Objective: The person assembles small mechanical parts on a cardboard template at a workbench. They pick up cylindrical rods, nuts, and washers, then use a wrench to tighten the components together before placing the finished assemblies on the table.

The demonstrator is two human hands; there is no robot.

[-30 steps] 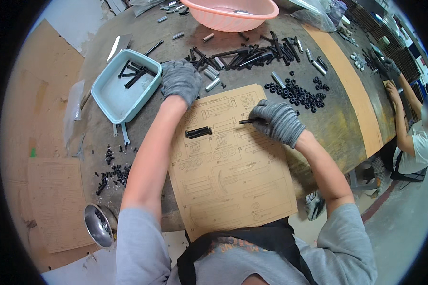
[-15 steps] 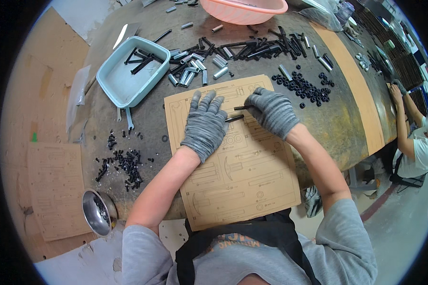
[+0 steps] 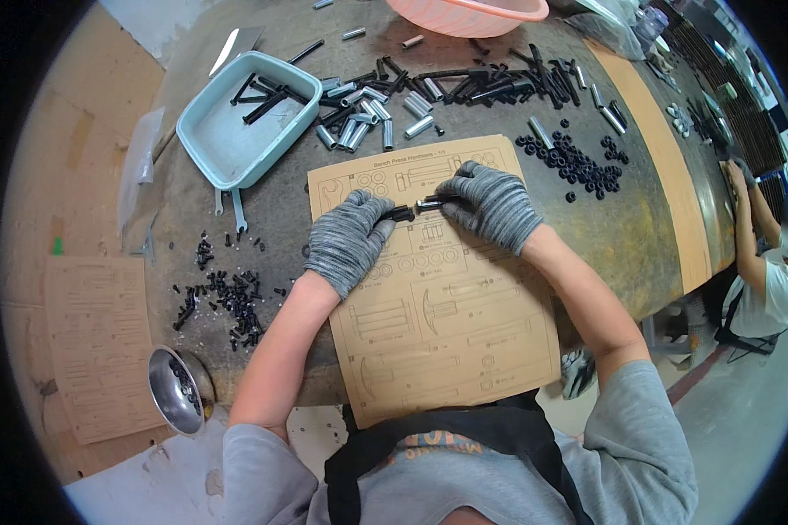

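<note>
two gloved hands met over a tan diagram sheet point(image 3: 446, 324) on the worktop point(image 3: 639, 227): left hand point(image 3: 348, 238) fingers pinched a short black part point(image 3: 402, 213), right hand point(image 3: 492, 203) fingers pinched a dark rod point(image 3: 429, 205), the pieces end to end.

Worn dark tabletop point(image 3: 657, 236), tan strip along its right side. Lying on it: printed cardboard sheet point(image 3: 446, 324) at centre, pale blue tray point(image 3: 203, 140) upper left, silver tubes point(image 3: 368, 122), black rods point(image 3: 490, 86), black rings point(image 3: 578, 164), small black screws point(image 3: 228, 297), steel bowl point(image 3: 173, 385), pink basin point(image 3: 468, 13).
</note>
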